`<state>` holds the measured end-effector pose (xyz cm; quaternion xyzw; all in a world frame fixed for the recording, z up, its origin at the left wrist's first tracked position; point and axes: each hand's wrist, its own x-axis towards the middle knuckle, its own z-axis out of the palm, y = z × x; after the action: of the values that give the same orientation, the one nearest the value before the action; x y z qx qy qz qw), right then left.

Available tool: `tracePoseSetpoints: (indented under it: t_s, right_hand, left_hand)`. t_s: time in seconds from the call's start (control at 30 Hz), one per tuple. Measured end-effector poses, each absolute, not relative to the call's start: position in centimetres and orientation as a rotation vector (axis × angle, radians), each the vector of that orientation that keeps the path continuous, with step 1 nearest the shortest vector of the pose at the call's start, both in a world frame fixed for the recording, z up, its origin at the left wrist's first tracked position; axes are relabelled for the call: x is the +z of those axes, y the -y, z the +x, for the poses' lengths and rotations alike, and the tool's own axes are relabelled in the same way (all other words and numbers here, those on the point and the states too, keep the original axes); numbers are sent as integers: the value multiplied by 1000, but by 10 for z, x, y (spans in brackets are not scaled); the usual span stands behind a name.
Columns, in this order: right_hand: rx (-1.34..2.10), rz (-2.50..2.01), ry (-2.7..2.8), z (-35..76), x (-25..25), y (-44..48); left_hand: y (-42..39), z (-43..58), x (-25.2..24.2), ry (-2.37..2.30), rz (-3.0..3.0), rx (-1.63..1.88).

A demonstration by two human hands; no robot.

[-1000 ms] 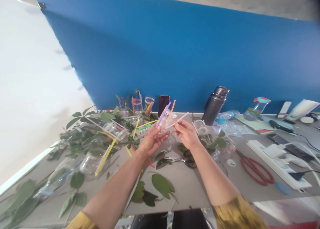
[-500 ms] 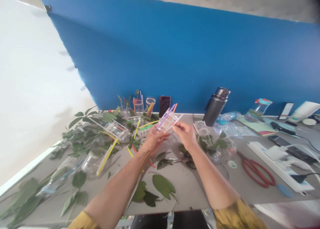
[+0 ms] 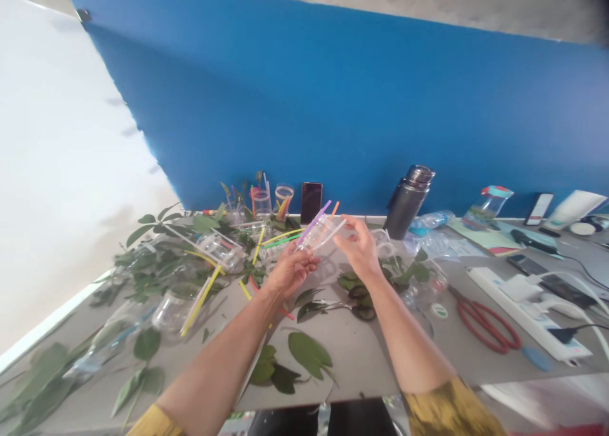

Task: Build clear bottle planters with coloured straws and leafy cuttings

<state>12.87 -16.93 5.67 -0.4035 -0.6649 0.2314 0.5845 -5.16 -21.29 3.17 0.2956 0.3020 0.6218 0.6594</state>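
Your clear container [image 3: 314, 233] looks like glossy plastic, its purple straw [image 3: 320, 214] smooth plastic. Your counter [image 3: 352, 369] is matt; the flask [image 3: 403, 209] has a shiny metallic lid [image 3: 421, 174].

A dark flask [image 3: 408, 202] stands right of the centre, and a white power strip [image 3: 519, 310] lies at lower right.

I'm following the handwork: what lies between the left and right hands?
In the head view: a clear plastic piece with a purple straw, orange straw and white straw, between the left hand and the right hand.
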Motion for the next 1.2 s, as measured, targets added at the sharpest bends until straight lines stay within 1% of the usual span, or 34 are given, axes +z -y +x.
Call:
tracePoseSetpoints:
  t_s: [0.13,0.27,0.33,0.5,0.57,0.7,1.2]
  right_hand:
    - [486,-930,1722,137,62,168]
    - [535,-877,1732,136,61,166]
    - [628,-791,1690,135,59,163]
    - [1001,-581,1500,138,53,157]
    - [1045,-594,1493,140,53,156]
    - [1000,-715,1568,139,53,159]
    - [858,-856,1595,133,56,167]
  left_hand:
    - [216,-51,34,-664,683,1331]
    - [216,-52,33,-648,690,1296]
    - [215,-53,32,-644,683,1296]
    - [213,-54,30,-649,653,1300]
    - [214,-54,30,-644,656,1299]
    - [215,-54,33,-663,664,1291]
    - [212,-52,36,-765,764,1363]
